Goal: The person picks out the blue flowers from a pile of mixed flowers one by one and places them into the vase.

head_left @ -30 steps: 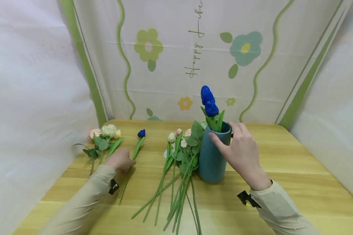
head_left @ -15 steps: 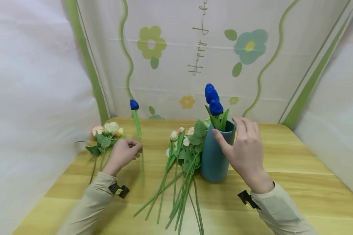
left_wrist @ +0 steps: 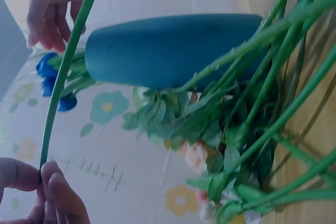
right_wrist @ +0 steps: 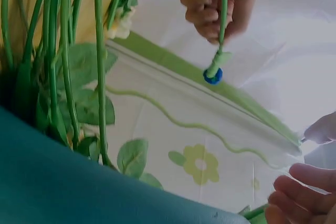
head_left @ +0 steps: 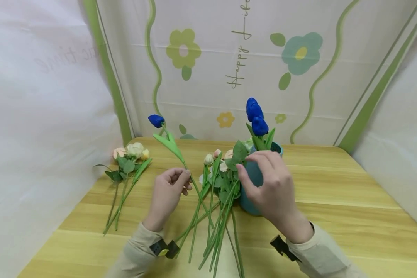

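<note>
My left hand [head_left: 170, 193] pinches the green stem of a blue tulip [head_left: 156, 121] between thumb and fingers, and the bloom leans up to the left. In the left wrist view that stem [left_wrist: 64, 72] crosses in front of the teal vase [left_wrist: 173, 51]. Several blue tulips [head_left: 259, 126] stand in the vase [head_left: 251, 193]. In front of the vase my right hand [head_left: 272, 189] hangs with fingers loosely bent and nothing between them. The right wrist view shows its fingers [right_wrist: 299, 198] apart from the held tulip [right_wrist: 212, 76].
Left of the vase lies a pile of long-stemmed flowers [head_left: 208, 160] with leaves, its stems reaching toward the front of the wooden table [head_left: 340, 216]. A smaller bunch of pale flowers [head_left: 135, 150] lies at the left. A printed cloth [head_left: 208, 77] hangs behind.
My left hand has lifted the blue tulip off the table and carried it right, tilting it. My right hand has come away from the vase rim, toward me and slightly left.
</note>
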`<state>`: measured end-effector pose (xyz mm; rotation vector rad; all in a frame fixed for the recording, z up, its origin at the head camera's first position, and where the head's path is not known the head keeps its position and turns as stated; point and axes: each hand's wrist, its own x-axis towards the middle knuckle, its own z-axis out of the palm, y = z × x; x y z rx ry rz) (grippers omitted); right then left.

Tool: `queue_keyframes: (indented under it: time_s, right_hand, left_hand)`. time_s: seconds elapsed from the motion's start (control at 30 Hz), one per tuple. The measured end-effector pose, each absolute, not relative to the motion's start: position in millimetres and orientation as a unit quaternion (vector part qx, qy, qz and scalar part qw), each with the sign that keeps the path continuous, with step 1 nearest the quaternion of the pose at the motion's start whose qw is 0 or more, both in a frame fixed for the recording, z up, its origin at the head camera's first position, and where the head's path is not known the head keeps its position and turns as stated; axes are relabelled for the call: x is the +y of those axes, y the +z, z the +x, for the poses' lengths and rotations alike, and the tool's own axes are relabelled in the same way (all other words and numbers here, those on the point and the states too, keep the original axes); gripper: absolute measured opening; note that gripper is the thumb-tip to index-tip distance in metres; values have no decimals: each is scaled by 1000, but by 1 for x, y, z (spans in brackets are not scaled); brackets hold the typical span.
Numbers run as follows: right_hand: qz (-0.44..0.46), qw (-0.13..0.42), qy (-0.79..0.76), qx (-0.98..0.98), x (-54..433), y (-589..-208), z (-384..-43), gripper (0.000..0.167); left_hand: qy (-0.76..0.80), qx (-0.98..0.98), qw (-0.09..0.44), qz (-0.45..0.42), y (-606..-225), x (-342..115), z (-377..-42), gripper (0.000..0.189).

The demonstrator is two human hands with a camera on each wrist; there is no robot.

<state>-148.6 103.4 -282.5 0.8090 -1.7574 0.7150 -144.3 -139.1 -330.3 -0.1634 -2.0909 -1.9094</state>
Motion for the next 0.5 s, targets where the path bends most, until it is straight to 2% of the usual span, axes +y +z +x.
queue_keyframes:
  time_s: [0.3,0.5]
  right_hand:
    - [353,342,300,-818,88,-300,-129,18]
    - [350,280,307,-840,80,-306,-120,14]
  left_hand:
    - [-658,-720,188,-115,-341,-119,-133,14]
    - [-656,-716,197,-139,-342,-112,-129,14]
